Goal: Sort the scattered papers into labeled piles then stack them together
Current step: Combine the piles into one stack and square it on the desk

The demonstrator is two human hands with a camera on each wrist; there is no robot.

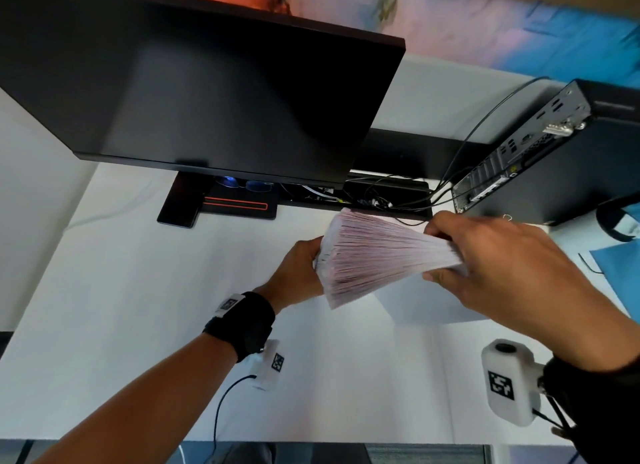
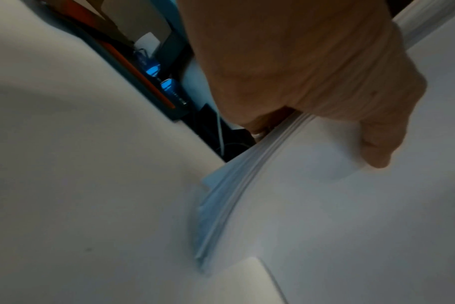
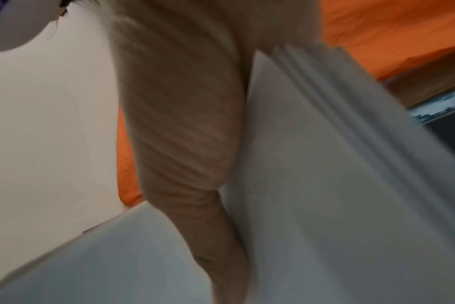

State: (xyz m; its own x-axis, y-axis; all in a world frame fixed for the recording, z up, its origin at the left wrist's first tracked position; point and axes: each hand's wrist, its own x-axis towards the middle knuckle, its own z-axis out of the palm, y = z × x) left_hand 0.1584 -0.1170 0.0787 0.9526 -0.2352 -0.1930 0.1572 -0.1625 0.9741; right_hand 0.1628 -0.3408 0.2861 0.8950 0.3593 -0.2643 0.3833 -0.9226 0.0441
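Observation:
A thick stack of white papers (image 1: 377, 256) stands on edge above the white desk (image 1: 138, 308), its sheet edges fanned toward me. My left hand (image 1: 298, 266) grips the stack's left end, thumb on the near face in the left wrist view (image 2: 377, 144). My right hand (image 1: 491, 266) pinches the right end, fingers over the top and thumb below. In the left wrist view the papers (image 2: 325, 205) fill the right side, their bottom corner near the desk. The right wrist view is blurred; my right hand (image 3: 185, 123) lies along the papers (image 3: 325, 185).
A black monitor (image 1: 207, 93) on its stand (image 1: 221, 204) looms just behind the stack. A black desktop computer (image 1: 540, 159) with cables (image 1: 398, 193) stands at the back right. Something blue (image 1: 620, 269) lies at the right edge. The desk's front edge runs along the bottom.

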